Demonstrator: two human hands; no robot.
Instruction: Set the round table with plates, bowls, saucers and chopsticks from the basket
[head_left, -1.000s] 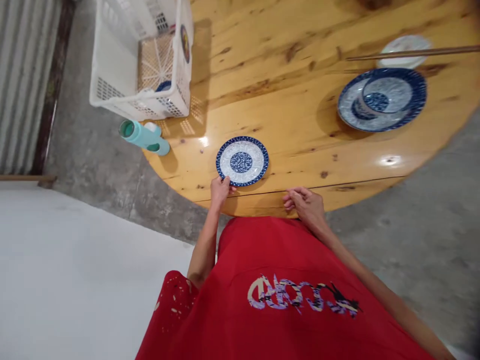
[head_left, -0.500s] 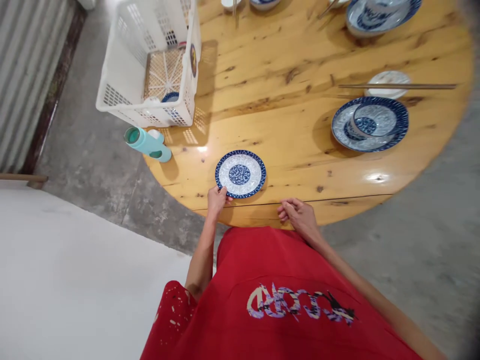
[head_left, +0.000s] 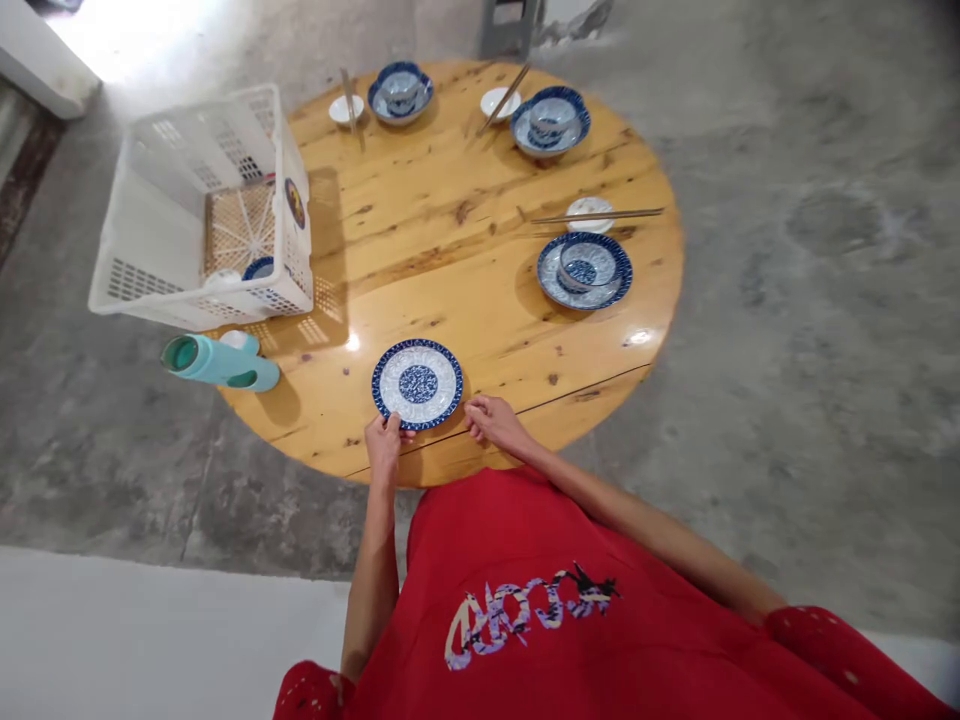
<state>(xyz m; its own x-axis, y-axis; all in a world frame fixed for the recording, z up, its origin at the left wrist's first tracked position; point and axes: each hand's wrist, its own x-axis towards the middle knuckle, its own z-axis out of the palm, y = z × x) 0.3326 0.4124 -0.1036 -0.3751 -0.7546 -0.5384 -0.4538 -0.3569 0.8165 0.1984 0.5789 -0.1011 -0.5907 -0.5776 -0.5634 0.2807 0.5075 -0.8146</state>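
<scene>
A blue-and-white plate (head_left: 418,384) lies near the front edge of the round wooden table. My left hand (head_left: 386,443) grips its lower-left rim, with the thumb over the edge and the fingers partly hidden beneath. Just to the right of that rim is my right hand (head_left: 496,424). Its fingers are curled in and show nothing between them. Whether its fingertips touch the plate is hard to see.
A white plastic crate (head_left: 294,225) with a few dishes inside stands at left. In front of it is a turquoise bottle (head_left: 221,362). A patterned plate with a bowl (head_left: 585,270) sits at right, below chopsticks (head_left: 637,213) on a small dish (head_left: 590,206). More bowls (head_left: 550,122) are at the back.
My view has tilted up, showing more of the table's far side. My right hand has come left, close to the plate's edge. My left hand still holds the rim.
</scene>
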